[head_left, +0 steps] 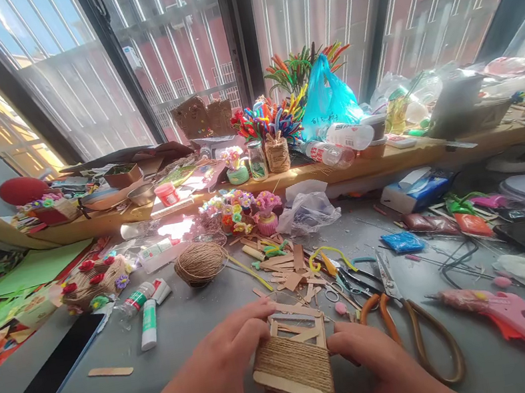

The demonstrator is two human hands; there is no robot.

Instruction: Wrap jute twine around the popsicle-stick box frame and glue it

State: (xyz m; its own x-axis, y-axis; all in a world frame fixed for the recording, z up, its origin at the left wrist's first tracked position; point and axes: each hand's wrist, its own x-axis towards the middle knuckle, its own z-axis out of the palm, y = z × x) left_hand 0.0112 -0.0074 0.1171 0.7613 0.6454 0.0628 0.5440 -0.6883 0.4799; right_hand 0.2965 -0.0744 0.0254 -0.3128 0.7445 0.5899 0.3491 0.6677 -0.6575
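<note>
Between my two hands, low in the middle of the view, is a small box-like craft piece (295, 363) made of wooden sticks, its front wrapped in rows of brown twine. An open stick frame shows at its back, and its underside is hidden. My left hand (222, 373) grips its left side, fingers along the top edge. My right hand (373, 363) is closed on the right side, thumb and fingers at the edge. Just beyond lie loose wooden sticks (291, 269). A ball of brown twine (199, 264) sits behind my left hand.
Scissors (431, 329) and a pink glue gun (524, 326) lie to the right. A phone (56, 368), a glue stick (148, 325) and a single stick (110, 371) are on the left. Crowded at the back are a blue bag (331, 100), bottles and pipe-cleaner flowers.
</note>
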